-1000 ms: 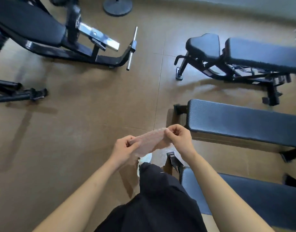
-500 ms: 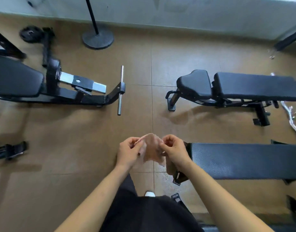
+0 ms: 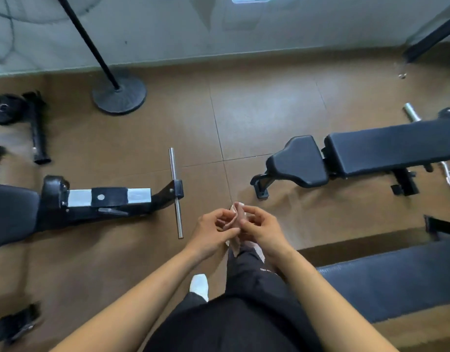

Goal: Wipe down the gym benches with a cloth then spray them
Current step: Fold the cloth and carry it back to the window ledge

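Observation:
A small pale pink cloth [image 3: 236, 216] is bunched between both hands in front of me, above the brown floor. My left hand [image 3: 210, 231] pinches one side of it and my right hand [image 3: 262, 231] pinches the other, with part of the cloth hanging below them. A flat black bench [image 3: 396, 283] lies just to my lower right. A second black bench with a separate seat pad [image 3: 386, 151] stands farther off at the right. No spray bottle is in view.
A black weight bench frame with a steel crossbar [image 3: 175, 193] sits at the left. A pole on a round black base [image 3: 119, 94] stands near the grey wall. A weight plate [image 3: 3, 110] lies at far left. Open brown floor [image 3: 244, 118] spreads ahead.
The view has tilted up toward the wall as I step forward. The cloth, stretched out between my hands a second ago, is now gathered into a bunch with my hands close together.

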Demonstrator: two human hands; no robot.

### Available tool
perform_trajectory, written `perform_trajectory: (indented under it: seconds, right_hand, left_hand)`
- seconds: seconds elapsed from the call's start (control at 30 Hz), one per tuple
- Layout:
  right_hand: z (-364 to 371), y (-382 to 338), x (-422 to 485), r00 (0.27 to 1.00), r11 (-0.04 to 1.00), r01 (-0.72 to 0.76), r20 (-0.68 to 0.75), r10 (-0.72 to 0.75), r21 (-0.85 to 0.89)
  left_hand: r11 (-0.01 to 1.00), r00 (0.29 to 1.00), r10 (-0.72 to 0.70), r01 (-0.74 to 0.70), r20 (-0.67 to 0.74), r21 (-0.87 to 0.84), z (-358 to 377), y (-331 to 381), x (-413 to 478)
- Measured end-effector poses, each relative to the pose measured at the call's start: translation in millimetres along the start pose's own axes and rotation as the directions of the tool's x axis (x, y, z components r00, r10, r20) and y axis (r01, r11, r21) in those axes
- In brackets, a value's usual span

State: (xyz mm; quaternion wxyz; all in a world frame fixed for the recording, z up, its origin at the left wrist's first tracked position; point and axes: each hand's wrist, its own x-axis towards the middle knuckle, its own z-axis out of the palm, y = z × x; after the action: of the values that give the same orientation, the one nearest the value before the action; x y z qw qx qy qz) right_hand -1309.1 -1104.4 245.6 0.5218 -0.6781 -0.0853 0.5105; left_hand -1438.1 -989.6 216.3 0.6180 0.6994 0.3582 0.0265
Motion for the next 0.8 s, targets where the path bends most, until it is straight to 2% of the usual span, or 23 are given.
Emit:
perform_trajectory:
  seconds: [0.17,0.3,0.63,0.8]
  right_hand:
    - [-32.3,-68.6,110.8,0.999,0.994,-0.016,0.043,0.012,0.112]
    - [-61.9,-140.4,185.6,0.991,0.988,-0.027,0.135,0.007,0.151]
    - [-93.8,-299.4,375.9,0.981,0.981,0.097,0.181,-0.066,-0.167]
    - [-92.0,-369.9,488.0,0.994,0.971,0.088,0.078,-0.072,-0.224]
  left_hand:
    - [0.992,0.998,0.039,-0.045,0.052,0.121,-28.0,46.3,119.5]
    - [0.996,0.999,0.034,-0.033,-0.001,0.086,-46.9,98.1,211.3]
    - [0.992,0.994,0.038,-0.050,-0.103,-0.114,-115.3,184.6,418.7]
    - [0.979,0.994,-0.013,-0.009,-0.105,-0.202,-165.4,216.8,539.7]
